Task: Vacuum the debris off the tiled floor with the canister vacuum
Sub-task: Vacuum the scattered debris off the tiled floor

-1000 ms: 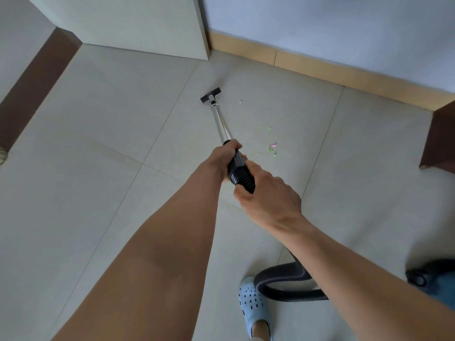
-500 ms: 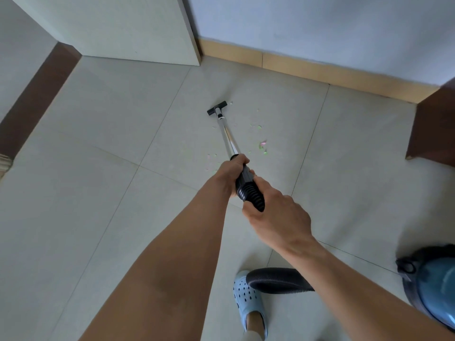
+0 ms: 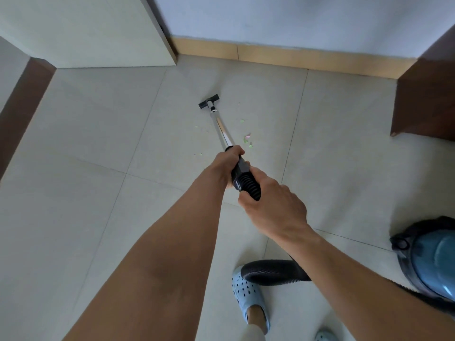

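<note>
Presently the wand (image 3: 221, 126) is a polished chrome tube, sloping away from the person down to a small black T-shaped nozzle (image 3: 208, 104) that sits on the pale tiled floor (image 3: 98, 143). The tube joins a black handle, which runs into a ribbed black hose (image 3: 273, 271). The hose loops back past a light blue perforated shoe (image 3: 248, 295) towards the canister (image 3: 433, 262), a blue body with a black rim standing on the floor at lower right, partly cut off by the frame edge.

Debris (image 3: 247, 138): small green and pink scraps lie on the tiles just right of the tube, with a few paler specks to its left. None touches the nozzle.

Left hand (image 3: 227, 163): fingers curled fully round the handle at the tube joint. Right hand (image 3: 273, 205): closed round the ribbed hose end just behind, the two hands near one another.

No brand, label or writing can be read on any part.

A tan skirting (image 3: 270, 56) runs below the white wall, and dark brown furniture (image 3: 426, 99) stands at right.
</note>
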